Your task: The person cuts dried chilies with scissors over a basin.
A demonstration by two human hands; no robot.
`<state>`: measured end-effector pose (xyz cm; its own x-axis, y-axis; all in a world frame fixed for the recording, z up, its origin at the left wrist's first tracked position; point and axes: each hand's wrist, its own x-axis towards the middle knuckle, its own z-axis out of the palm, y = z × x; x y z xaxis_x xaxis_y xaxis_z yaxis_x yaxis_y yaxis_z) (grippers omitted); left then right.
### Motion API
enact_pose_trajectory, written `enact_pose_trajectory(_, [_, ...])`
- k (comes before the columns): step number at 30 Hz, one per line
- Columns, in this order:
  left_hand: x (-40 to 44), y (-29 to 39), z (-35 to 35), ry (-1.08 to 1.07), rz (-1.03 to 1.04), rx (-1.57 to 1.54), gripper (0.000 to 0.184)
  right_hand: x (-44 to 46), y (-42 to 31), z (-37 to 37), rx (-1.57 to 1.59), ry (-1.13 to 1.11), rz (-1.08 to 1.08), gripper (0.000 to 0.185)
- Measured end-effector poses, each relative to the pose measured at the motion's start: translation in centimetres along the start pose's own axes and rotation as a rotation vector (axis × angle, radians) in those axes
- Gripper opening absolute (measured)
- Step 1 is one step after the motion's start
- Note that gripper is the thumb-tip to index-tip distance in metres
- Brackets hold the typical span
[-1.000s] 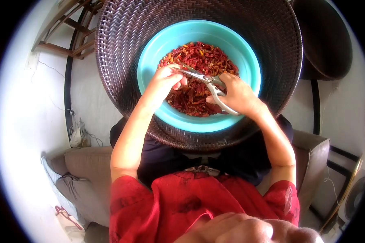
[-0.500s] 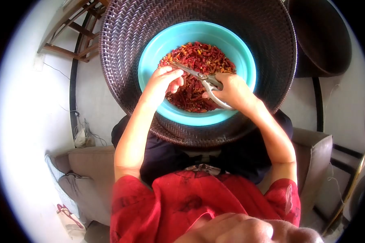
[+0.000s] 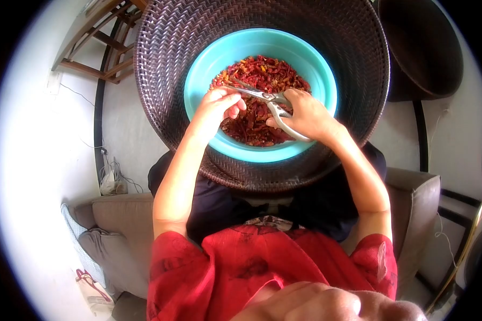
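Note:
A turquoise basin (image 3: pixel 198 75) holds a heap of red and orange dried pieces that look like chillies (image 3: pixel 262 72). My right hand (image 3: pixel 308 115) grips the light grey handles of a pair of scissors (image 3: pixel 276 109) above the heap. The blades point left, slightly apart, and their tips reach the fingertips of my left hand (image 3: pixel 217 107). That hand is closed in a pinch over the basin's left side; what it holds is too small to make out.
The basin sits in a large dark woven basket (image 3: pixel 166 53) at my lap. A second dark round container (image 3: pixel 426 48) stands at the upper right. A wooden frame (image 3: pixel 99 53) is at the upper left. Grey sofa parts (image 3: pixel 126 214) lie on both sides of me.
The view has shifted slightly against the basket and basin. The scissor blades were more nearly closed half a second ago and are now a little further apart. Both hands keep nearly the same places.

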<state>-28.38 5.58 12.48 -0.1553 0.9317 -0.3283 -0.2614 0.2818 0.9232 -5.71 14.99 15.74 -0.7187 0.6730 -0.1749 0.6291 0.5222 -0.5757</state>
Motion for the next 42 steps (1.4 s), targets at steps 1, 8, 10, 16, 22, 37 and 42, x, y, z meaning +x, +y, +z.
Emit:
enact_pose_trajectory(1, [0.0, 0.0, -0.1, 0.000, -0.002, -0.001, 0.011, 0.0, 0.0, 0.0, -0.003, 0.000, 0.000, 0.063])
enact_pose_trajectory(8, [0.3, 0.1, -0.2, 0.010, 0.050, 0.101, 0.012, 0.0, -0.7, -0.5, 0.057, -0.050, 0.058, 0.052])
enact_pose_trajectory(10, [0.7, 0.2, -0.2, 0.025, 0.059, 0.094, 0.012, 0.2, -0.2, -0.7, 0.063, -0.043, 0.056, 0.049])
enact_pose_trajectory(16, [2.3, -1.4, -1.2, 0.007, 0.317, 0.711, 0.026, -0.1, 1.2, -2.8, 0.146, 0.039, 0.073, 0.047])
enact_pose_trajectory(22, [3.3, -0.7, 2.3, -0.032, 0.359, 1.019, 0.033, -0.6, 3.7, -4.2, 0.396, 0.325, -0.109, 0.057])
enact_pose_trajectory(37, [9.9, -4.9, 4.6, -0.320, 0.325, 1.425, 0.020, -1.2, 4.2, -4.7, 0.404, 0.306, -0.121, 0.056])
enact_pose_trajectory(42, [7.7, -0.9, 1.9, -0.167, 0.085, 1.191, 0.015, -1.2, 4.2, -4.7, 0.449, 0.384, -0.108, 0.059])
